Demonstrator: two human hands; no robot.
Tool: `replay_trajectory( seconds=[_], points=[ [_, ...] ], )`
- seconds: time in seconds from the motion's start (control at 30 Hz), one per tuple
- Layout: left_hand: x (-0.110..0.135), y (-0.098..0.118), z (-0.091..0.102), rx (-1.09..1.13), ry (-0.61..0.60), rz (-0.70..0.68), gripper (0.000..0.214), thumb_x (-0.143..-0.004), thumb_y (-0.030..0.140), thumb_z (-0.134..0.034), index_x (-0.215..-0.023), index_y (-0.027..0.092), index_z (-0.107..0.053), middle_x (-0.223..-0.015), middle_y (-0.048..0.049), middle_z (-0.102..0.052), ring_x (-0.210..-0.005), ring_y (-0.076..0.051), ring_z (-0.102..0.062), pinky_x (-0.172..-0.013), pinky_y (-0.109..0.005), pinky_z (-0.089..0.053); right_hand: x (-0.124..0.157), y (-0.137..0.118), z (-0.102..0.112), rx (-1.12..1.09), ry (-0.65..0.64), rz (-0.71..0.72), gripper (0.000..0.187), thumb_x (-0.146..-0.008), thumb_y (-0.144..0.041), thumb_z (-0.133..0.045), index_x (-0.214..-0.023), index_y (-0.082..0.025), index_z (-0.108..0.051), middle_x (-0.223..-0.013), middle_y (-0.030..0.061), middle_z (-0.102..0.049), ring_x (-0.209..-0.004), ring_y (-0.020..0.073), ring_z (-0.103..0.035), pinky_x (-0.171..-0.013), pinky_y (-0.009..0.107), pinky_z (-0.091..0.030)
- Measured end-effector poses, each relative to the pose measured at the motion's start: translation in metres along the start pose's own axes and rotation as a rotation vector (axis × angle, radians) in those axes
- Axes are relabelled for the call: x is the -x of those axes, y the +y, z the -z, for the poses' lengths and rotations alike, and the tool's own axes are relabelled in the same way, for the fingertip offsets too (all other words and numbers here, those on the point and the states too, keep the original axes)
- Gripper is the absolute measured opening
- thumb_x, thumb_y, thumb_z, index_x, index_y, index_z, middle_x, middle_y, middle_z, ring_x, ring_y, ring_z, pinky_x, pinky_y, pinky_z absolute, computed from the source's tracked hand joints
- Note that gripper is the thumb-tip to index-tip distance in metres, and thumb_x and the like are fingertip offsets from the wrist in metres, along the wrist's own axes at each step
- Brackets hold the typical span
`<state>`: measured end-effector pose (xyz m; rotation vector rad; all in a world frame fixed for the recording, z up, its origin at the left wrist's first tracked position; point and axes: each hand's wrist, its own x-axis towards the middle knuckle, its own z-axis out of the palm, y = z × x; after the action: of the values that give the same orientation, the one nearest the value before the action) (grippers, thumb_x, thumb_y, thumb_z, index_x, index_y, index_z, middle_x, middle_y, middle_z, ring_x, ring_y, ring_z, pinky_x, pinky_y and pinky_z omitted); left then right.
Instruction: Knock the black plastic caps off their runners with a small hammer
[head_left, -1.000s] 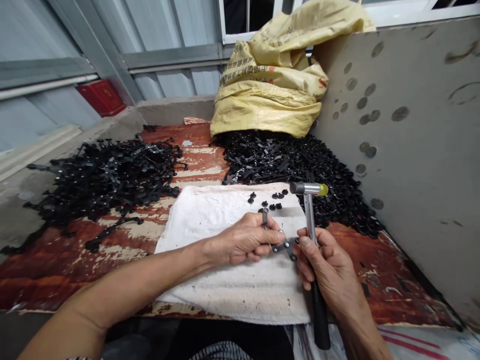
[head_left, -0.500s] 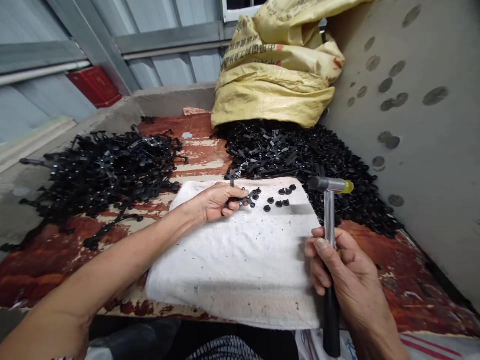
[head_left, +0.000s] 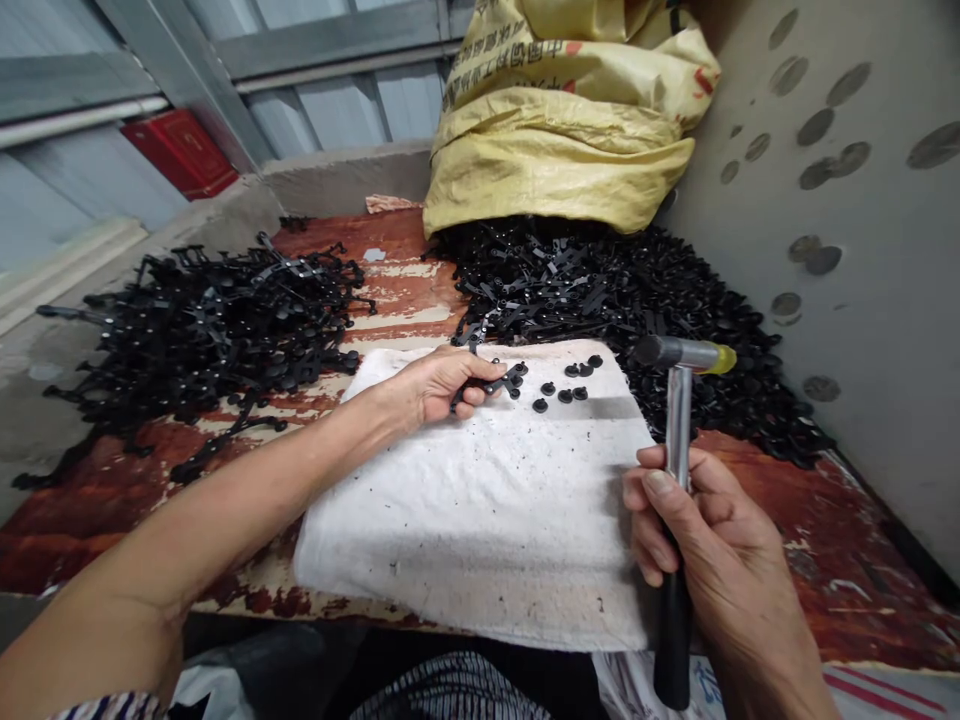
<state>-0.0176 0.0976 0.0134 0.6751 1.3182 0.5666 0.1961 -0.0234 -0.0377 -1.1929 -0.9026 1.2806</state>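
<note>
My left hand [head_left: 457,385] is closed around a small black bracket [head_left: 514,380], partly hidden by the fingers, over the far part of a white cloth [head_left: 480,510]. Just right of it, several small round black caps with stubs [head_left: 566,395] lie on the cloth. My right hand [head_left: 705,530] grips a mallet [head_left: 679,420] upright by its metal shaft and black handle, at the cloth's right edge. The mallet's head has a dark end on the left and a yellow end on the right.
A heap of black branched parts [head_left: 217,320] covers the table's left. Another black heap [head_left: 585,280] spreads from under a yellow woven sack [head_left: 562,150] toward the spotted wall [head_left: 885,300] at right. A red box [head_left: 180,153] sits by the metal wall.
The view has shifted slightly. My left hand remains closed on the bracket near the caps, and my right hand still holds the mallet upright.
</note>
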Motion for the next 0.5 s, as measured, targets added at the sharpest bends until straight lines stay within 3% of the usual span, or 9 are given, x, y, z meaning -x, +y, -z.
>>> replay_trajectory(
  seconds=[0.23, 0.5],
  points=[
    [-0.0046, -0.0023, 0.0022, 0.033, 0.017, -0.02, 0.021, -0.082, 0.007, -0.065, -0.063, 0.012, -0.056, -0.048, 0.0, -0.054, -0.032, 0.0, -0.032, -0.03, -0.01, -0.021, 0.0002, -0.0008, -0.0002, 0.002, -0.004, -0.002, 0.032, -0.077, -0.047, -0.076, -0.091, -0.023, -0.058, -0.066, -0.0052, -0.057, -0.035, 0.0034, -0.039, -0.028, 0.015, -0.038],
    [0.0002, -0.0043, 0.0019, 0.052, 0.037, -0.041, 0.023, -0.087, 0.005, -0.056, -0.064, 0.01, -0.057, -0.052, -0.002, -0.058, -0.032, -0.001, -0.037, -0.03, -0.012, -0.023, -0.0005, -0.0004, -0.0003, -0.002, -0.006, -0.004, 0.032, -0.077, -0.047, -0.076, -0.091, -0.024, -0.059, -0.065, -0.0052, -0.057, -0.035, 0.0035, -0.039, -0.028, 0.015, -0.038]
  ],
)
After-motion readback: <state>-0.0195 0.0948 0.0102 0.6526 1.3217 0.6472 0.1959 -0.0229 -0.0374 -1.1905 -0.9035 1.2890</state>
